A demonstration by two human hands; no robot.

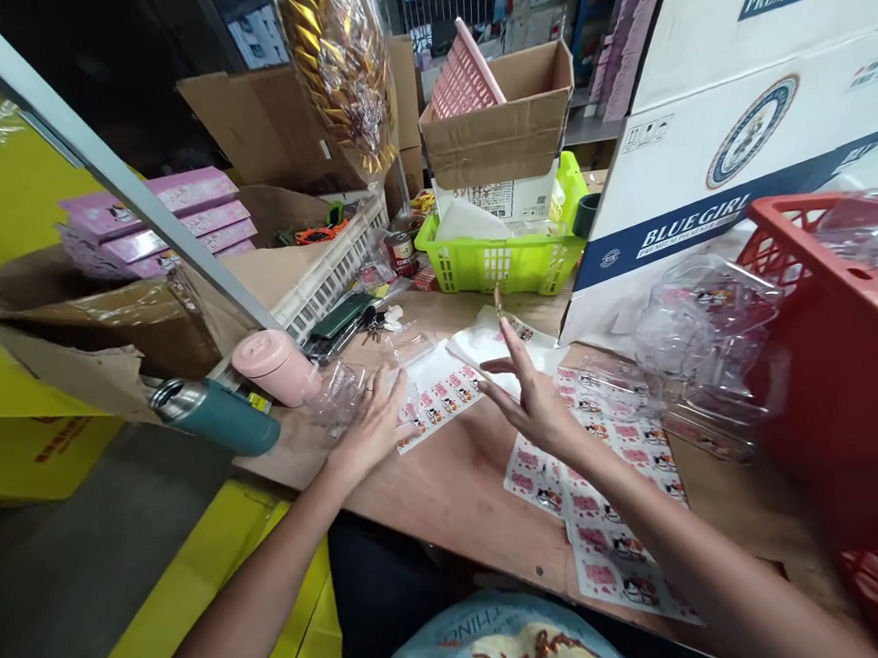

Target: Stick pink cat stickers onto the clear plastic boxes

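Note:
My left hand (pixel 370 424) lies with fingers stretched toward a sticker sheet (pixel 438 393) printed with pink labels and small cats, beside a clear plastic piece (pixel 338 391). My right hand (pixel 527 388) hovers over the wooden table (pixel 457 488) with fingers spread and raised, holding nothing. Under my right forearm lie more sticker sheets (pixel 603 518) in an overlapping row. A white sheet (pixel 489 344) rests just beyond both hands.
A pink cup (pixel 274 366) and a teal flask (pixel 215 415) lie at left. Clear plastic shells (pixel 702 341) sit by a red crate (pixel 849 381). A green basket (pixel 505 256), cardboard boxes (pixel 504 129), a white crate (pixel 330 268), keys (pixel 374 321) and a large white carton (pixel 733 138) stand behind.

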